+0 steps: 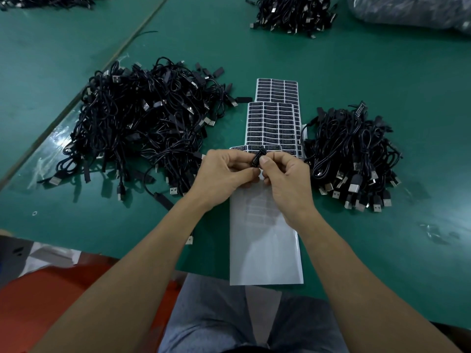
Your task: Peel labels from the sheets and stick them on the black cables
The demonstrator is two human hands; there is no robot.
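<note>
- Both hands are clenched on one small black block (257, 159) held btwn them, thumbs + forefingers pinching it. It looks like the inline box of a cable w/ a label going on. Can't tell if the label's fully pressed down.
- Far left: the big left pile (142, 118) of black cables, tangled, USB plugs poking out, lies on the green table (382, 72), well apart from the grip.
- The left hand (224, 171) pinches the block from the left, at its near end.
- Block itself: held mid-bench, over the near edge of the printed labels. Its long axis runs roughly away from the person, far end tipped a bit right and poking out past the fingertips. Its cord is hidden.
- The right hand (285, 179) has its thumb on the block from the right, other fingers curled under. Neither hand is nearer, since both touch it.
- The label sheets (274, 123) lie straight beyond the grip, long axis also running away from the person, rows of dark labels on the far part. The near part is bare backing (265, 245), running under the wrists to the table edge.
- The right pile (351, 154) is a smaller heap just beside the sheets, nearer the right hand. My guess: labelled ones go here, so next = drop it right, then reach fwd for a fresh label.
</note>
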